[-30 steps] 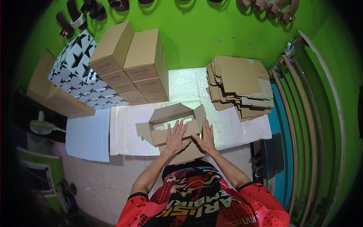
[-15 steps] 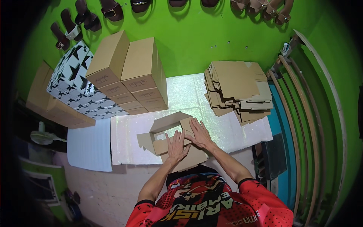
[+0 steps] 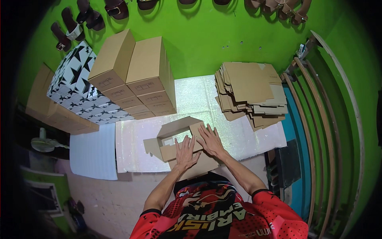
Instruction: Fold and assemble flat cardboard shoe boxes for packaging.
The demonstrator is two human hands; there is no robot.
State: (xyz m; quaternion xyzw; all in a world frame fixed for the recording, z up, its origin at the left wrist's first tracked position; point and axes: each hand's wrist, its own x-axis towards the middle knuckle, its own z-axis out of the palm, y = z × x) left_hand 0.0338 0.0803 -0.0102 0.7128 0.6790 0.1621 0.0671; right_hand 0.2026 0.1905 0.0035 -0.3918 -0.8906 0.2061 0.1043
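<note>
A brown cardboard box (image 3: pixel 175 126), partly folded, lies at the near edge of the shimmery table sheet (image 3: pixel 135 147), its flaps raised and its inside showing. My left hand (image 3: pixel 186 154) rests with fingers spread over the box's near wall, fingertips reaching past its top edge. On the right end panel of the box lies my right hand (image 3: pixel 211 142), fingers stretched out and pressing on the cardboard. Both thumbs are close to the near right corner, which the hands partly hide. A wide flap (image 3: pixel 198 166) of the box extends toward my body.
Finished brown boxes (image 3: pixel 145 65) and star-patterned boxes (image 3: pixel 77 71) are stacked at the back left. Flat cardboard blanks (image 3: pixel 250 85) lie piled at the back right. Sandals (image 3: pixel 117 8) hang on the green wall. A wooden rack (image 3: pixel 314 115) stands right; a fan (image 3: pixel 43 143) is left.
Both hands stay on the box in nearly the same pose. The whole view has shifted very slightly; the box itself shows no clear movement.
</note>
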